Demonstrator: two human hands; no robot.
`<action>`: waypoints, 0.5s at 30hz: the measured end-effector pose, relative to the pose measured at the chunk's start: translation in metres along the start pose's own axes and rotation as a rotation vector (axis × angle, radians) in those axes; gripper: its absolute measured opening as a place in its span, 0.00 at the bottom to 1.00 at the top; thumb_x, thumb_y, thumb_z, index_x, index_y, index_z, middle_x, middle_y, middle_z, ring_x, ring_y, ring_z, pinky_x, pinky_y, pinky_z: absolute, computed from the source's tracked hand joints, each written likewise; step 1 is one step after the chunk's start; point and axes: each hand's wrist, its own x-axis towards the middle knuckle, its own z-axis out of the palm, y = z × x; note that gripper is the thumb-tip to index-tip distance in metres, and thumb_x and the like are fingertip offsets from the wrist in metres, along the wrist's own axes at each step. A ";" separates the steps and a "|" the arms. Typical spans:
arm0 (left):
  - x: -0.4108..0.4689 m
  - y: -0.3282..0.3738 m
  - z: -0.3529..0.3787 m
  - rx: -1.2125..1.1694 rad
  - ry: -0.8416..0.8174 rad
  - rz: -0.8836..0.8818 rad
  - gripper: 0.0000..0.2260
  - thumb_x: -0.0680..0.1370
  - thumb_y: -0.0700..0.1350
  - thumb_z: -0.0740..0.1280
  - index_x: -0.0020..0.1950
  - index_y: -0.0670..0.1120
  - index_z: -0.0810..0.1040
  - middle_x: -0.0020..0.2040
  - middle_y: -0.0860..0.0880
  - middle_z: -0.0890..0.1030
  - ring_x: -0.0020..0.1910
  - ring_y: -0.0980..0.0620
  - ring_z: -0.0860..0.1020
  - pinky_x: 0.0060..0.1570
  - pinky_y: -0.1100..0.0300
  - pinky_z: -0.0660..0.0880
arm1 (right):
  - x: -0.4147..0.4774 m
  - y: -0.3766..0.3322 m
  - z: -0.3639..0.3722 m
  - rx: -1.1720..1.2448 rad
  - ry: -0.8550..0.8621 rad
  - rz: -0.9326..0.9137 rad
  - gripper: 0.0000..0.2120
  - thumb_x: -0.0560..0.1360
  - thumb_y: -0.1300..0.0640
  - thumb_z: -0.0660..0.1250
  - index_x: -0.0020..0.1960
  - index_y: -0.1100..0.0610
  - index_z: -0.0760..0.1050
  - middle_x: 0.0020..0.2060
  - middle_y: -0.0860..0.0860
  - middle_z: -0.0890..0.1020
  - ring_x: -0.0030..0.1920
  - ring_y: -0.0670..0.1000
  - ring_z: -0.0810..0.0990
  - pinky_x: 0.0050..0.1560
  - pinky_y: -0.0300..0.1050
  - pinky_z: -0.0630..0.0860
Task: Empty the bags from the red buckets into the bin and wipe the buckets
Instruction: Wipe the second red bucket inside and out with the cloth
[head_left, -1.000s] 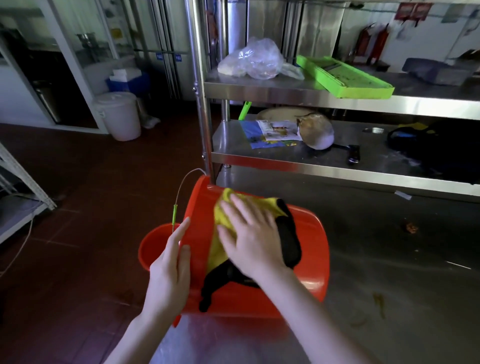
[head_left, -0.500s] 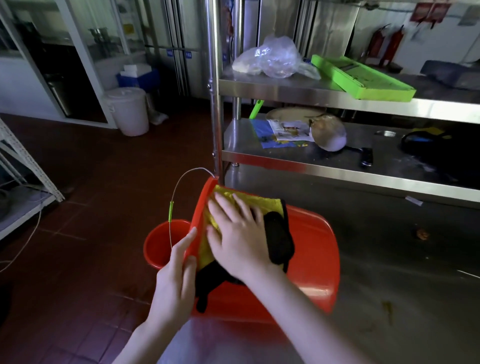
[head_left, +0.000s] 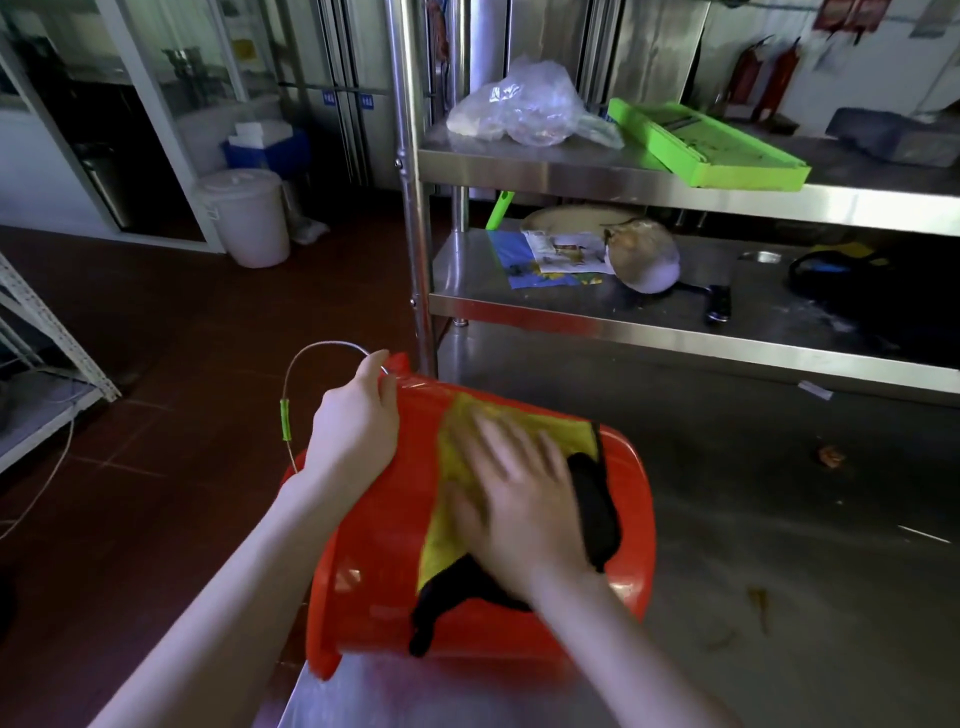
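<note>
Red plastic bucket lies sideways on steel tabletop; left grip clasps its rim, right grip, fingers spread, presses yellow-black cloth.

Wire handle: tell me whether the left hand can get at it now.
Probably yes. The left hand grips the bucket rim right where the handle attaches, and the wire loops free with nothing over it.

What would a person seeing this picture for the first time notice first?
The bright red bucket lying on its side on the steel table, low in the centre. The blurred right hand presses a yellow and black cloth on it, while the left hand grips its rim. A lime green tray on the top shelf, upper right, also stands out.
</note>
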 end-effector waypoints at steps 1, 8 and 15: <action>-0.003 -0.003 0.000 -0.022 0.012 0.016 0.18 0.83 0.52 0.54 0.73 0.55 0.67 0.41 0.46 0.80 0.37 0.47 0.79 0.39 0.56 0.74 | -0.002 0.022 -0.005 -0.001 0.008 0.087 0.24 0.78 0.41 0.54 0.72 0.46 0.68 0.73 0.44 0.68 0.71 0.51 0.69 0.71 0.55 0.63; -0.031 -0.020 0.008 -0.140 0.150 0.158 0.16 0.83 0.52 0.55 0.71 0.61 0.67 0.34 0.52 0.79 0.30 0.56 0.77 0.29 0.63 0.73 | 0.036 0.095 -0.016 0.116 -0.215 0.428 0.22 0.80 0.42 0.53 0.73 0.42 0.66 0.74 0.39 0.64 0.74 0.48 0.63 0.73 0.54 0.58; -0.036 -0.036 0.021 -0.178 0.173 0.214 0.18 0.83 0.51 0.54 0.72 0.63 0.65 0.32 0.52 0.78 0.28 0.55 0.76 0.30 0.61 0.72 | 0.041 -0.016 0.011 0.005 -0.068 -0.171 0.28 0.76 0.47 0.56 0.76 0.47 0.62 0.77 0.43 0.60 0.78 0.55 0.53 0.75 0.58 0.53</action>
